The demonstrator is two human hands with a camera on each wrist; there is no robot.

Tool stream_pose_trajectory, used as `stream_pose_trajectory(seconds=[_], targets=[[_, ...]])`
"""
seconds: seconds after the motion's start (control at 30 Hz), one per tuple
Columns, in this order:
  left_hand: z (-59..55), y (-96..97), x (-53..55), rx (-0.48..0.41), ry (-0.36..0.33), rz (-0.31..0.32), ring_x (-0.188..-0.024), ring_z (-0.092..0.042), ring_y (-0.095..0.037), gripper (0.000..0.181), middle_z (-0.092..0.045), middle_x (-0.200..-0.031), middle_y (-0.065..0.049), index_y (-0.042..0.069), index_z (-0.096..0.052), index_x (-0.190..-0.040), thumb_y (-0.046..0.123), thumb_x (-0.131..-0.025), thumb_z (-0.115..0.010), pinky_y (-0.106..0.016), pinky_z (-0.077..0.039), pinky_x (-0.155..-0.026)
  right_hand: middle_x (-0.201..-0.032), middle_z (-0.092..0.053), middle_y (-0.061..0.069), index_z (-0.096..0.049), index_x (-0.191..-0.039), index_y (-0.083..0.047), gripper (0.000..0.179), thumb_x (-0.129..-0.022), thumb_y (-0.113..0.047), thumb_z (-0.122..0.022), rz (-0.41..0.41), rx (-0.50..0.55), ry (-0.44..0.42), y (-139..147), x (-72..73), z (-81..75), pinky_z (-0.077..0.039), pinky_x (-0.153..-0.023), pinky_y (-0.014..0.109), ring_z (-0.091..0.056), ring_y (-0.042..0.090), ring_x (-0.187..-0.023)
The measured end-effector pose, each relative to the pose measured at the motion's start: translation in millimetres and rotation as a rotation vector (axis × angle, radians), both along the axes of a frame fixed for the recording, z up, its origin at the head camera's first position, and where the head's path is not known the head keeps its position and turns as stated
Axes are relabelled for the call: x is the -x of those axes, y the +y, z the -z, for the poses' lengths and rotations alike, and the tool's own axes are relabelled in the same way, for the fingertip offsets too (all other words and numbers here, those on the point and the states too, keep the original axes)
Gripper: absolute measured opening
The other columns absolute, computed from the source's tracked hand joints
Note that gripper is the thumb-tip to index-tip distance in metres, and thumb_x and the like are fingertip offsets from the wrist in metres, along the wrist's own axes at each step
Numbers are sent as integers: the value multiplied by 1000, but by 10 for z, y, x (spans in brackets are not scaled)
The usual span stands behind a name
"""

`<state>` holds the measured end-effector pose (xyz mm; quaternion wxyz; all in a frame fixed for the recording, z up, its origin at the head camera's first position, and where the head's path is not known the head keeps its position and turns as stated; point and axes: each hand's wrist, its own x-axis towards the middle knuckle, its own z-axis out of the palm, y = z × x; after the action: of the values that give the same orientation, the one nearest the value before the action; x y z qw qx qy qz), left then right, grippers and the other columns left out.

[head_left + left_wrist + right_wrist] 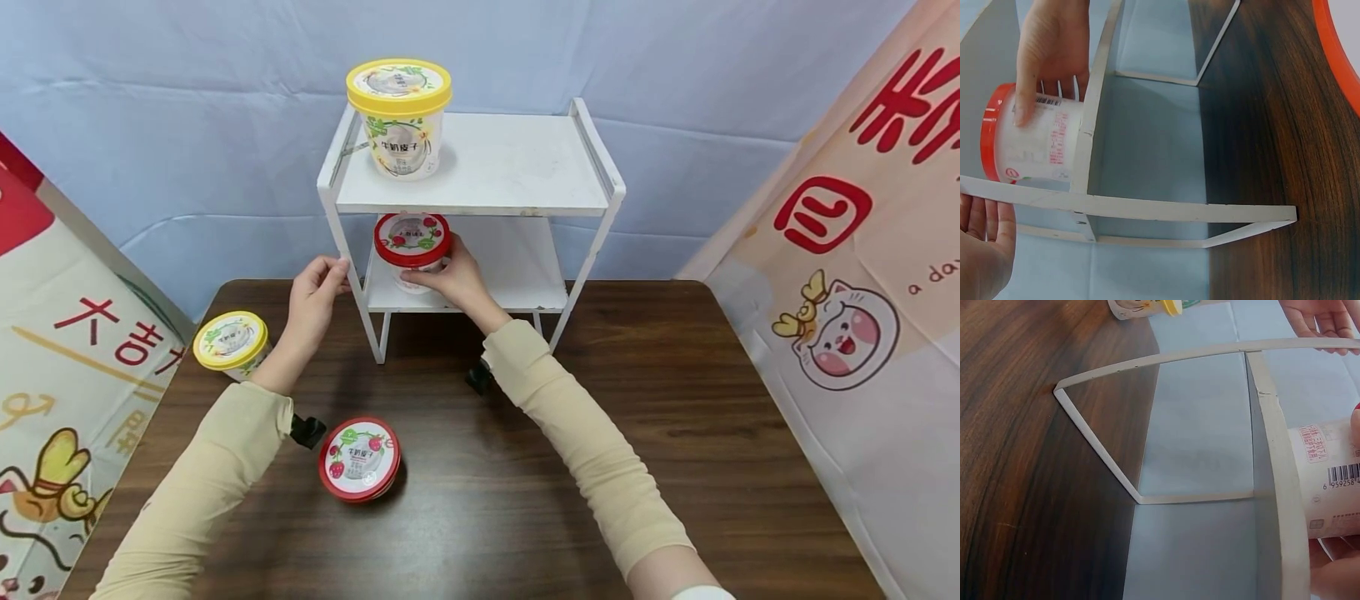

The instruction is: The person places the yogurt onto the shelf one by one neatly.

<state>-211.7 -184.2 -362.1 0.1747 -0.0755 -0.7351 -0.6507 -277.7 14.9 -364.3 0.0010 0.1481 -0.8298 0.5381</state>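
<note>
A white tub with a red lid [412, 237] stands on the lower shelf of a two-tier white rack [517, 167], at its left side. My right hand [457, 279] grips this tub from the right, with the thumb across its front and the fingers around its far side. The left wrist view shows the same tub [1038, 140] on its side, because that camera is turned. My left hand [311, 300] holds the rack's left front post at about lower-shelf height. Its fingertips are partly hidden behind the post in the left wrist view.
A yellow-lidded tub [405, 125] stands on the top shelf at the left. Another yellow-lidded tub [232, 342] is at the left table edge, partly behind my left forearm. A second red-lidded tub [360, 460] stands on the brown table [525, 500] between my arms.
</note>
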Motion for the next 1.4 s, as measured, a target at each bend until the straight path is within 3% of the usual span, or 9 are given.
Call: stream_pose_trajectory(seconds=[0.23,0.8,1.13,1.4], targets=[[-2,4,1,-3,-6,1,-75,-53,-4,24,-55,-77,11,-10,-51,-90,13,-95,-47,-16,-47,-72,-135,-42,8,-26,-139,-6,88,-71,-29,-78,4,9,-54,-39,40,-47,-37,-100,28,-41,18,-122],[-20,12,3,1,-3,-2,-75,-53,-4,28,-55,-77,11,-15,-50,-92,13,-95,-47,-16,-47,-72,-131,-43,8,-28,-136,-5,85,-71,-28,-78,-6,44,-72,-61,69,-65,-42,-94,26,-45,19,-117],[-14,8,-4,13,-2,-14,-75,-54,-4,25,-55,-78,9,-10,-51,-90,14,-95,-48,-16,-47,-72,-132,-42,7,-27,-137,-6,89,-68,-27,-81,-32,30,-108,-39,65,-76,-41,-96,28,-43,20,-118],[1,-6,1,32,3,-6,-76,-53,-5,27,-54,-79,7,-10,-51,-91,16,-95,-48,-17,-47,-72,-132,-42,9,-31,-136,-5,84,-70,-26,-79,-63,-49,10,72,-1,-87,-40,-97,29,-43,22,-119]])
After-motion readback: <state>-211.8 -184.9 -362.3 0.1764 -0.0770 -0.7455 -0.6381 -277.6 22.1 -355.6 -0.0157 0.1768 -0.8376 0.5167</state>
